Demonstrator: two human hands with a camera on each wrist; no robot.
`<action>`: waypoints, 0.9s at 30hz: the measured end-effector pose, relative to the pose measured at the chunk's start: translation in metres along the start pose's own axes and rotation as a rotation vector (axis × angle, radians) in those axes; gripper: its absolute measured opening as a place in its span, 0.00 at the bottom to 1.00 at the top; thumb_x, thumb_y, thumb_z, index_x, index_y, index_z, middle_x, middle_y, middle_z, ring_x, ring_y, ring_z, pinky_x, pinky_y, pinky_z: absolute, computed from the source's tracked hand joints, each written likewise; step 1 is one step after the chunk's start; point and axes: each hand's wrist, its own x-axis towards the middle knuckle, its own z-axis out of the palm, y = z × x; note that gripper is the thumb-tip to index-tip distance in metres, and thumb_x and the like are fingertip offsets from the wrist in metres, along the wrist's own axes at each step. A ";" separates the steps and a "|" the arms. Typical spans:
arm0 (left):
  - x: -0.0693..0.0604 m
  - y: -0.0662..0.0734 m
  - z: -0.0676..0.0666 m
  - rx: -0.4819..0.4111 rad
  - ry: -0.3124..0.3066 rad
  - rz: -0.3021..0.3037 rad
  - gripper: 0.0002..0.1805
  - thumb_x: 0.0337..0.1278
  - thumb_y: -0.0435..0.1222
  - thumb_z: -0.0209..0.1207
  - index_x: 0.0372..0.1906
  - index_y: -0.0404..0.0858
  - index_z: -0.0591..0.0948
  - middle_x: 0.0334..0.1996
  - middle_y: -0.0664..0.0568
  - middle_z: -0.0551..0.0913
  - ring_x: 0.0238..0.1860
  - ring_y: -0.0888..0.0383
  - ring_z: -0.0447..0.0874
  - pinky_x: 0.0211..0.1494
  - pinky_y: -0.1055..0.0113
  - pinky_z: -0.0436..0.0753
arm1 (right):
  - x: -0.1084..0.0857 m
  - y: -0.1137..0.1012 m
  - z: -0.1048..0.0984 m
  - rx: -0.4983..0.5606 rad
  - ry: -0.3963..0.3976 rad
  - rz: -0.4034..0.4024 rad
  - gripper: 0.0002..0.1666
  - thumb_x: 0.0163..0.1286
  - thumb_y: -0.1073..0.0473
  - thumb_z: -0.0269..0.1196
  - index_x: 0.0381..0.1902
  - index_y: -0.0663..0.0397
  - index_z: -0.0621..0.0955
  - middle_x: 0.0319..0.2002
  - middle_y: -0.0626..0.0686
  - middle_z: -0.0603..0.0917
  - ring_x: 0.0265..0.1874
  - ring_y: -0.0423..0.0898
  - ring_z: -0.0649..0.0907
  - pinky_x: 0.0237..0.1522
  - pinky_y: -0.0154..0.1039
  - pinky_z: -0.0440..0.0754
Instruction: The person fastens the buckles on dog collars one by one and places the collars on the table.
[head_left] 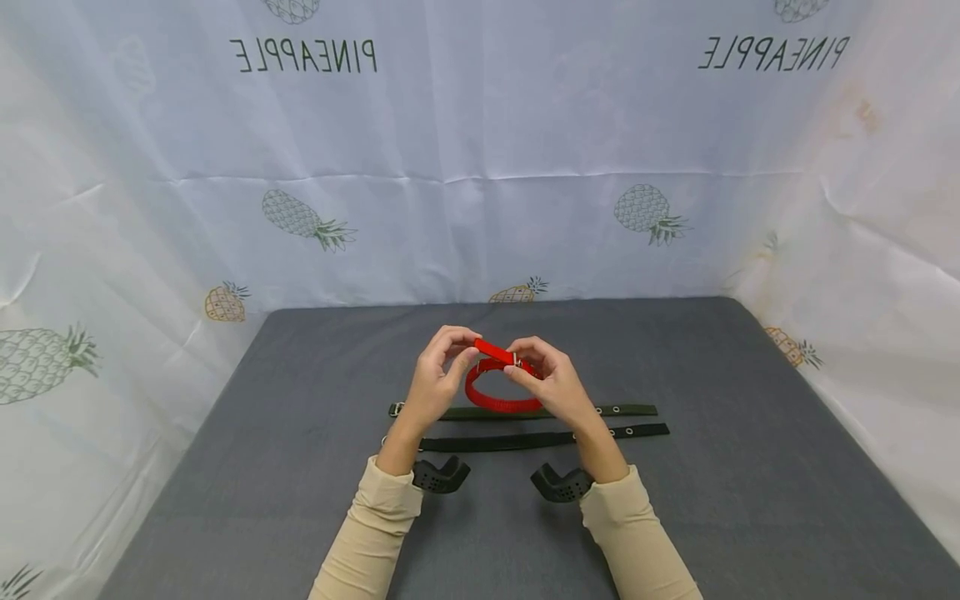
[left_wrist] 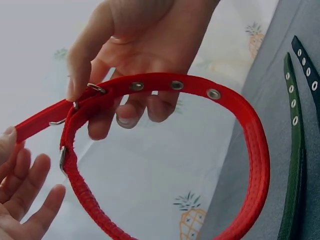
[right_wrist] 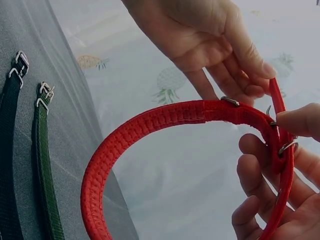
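Observation:
A red padded collar (head_left: 501,405), bent into a loop, is held up above the table between both hands. My left hand (head_left: 437,379) pinches the strap's free end (left_wrist: 37,120) between thumb and fingers. My right hand (head_left: 555,382) pinches the collar at its metal buckle (right_wrist: 287,146), thumb by the prong and fingers behind. The strap passes through the buckle, and its tip sticks out toward the left hand. Metal eyelets (left_wrist: 177,85) line the strap on the right hand's side. A metal ring (left_wrist: 63,159) sits on the band close to the buckle.
On the grey table (head_left: 300,467), a green collar (head_left: 630,410) and a black collar (head_left: 510,442) lie stretched out side by side beneath the hands, buckles at the left. A white pineapple-print curtain (head_left: 480,233) surrounds the table at the back and sides.

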 end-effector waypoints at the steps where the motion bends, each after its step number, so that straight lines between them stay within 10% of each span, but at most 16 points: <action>1: 0.000 0.000 0.000 -0.006 0.011 0.009 0.11 0.61 0.22 0.55 0.48 0.25 0.76 0.46 0.36 0.77 0.47 0.54 0.78 0.56 0.81 0.77 | 0.000 0.000 -0.001 0.003 0.001 0.002 0.13 0.66 0.67 0.61 0.48 0.65 0.76 0.42 0.70 0.83 0.32 0.33 0.82 0.40 0.32 0.82; 16: 0.001 0.003 0.001 -0.056 0.072 0.021 0.13 0.61 0.22 0.54 0.49 0.20 0.74 0.47 0.32 0.75 0.48 0.73 0.74 0.56 0.84 0.76 | -0.001 0.000 -0.004 -0.003 -0.001 -0.016 0.11 0.66 0.68 0.61 0.45 0.65 0.76 0.32 0.53 0.81 0.25 0.36 0.79 0.31 0.32 0.80; 27: -0.002 -0.004 0.007 -0.083 -0.008 -0.104 0.19 0.62 0.27 0.58 0.57 0.27 0.74 0.51 0.34 0.80 0.50 0.50 0.82 0.58 0.69 0.80 | -0.001 0.002 -0.005 -0.008 0.006 -0.032 0.11 0.67 0.68 0.60 0.46 0.65 0.75 0.32 0.66 0.79 0.25 0.35 0.79 0.31 0.33 0.80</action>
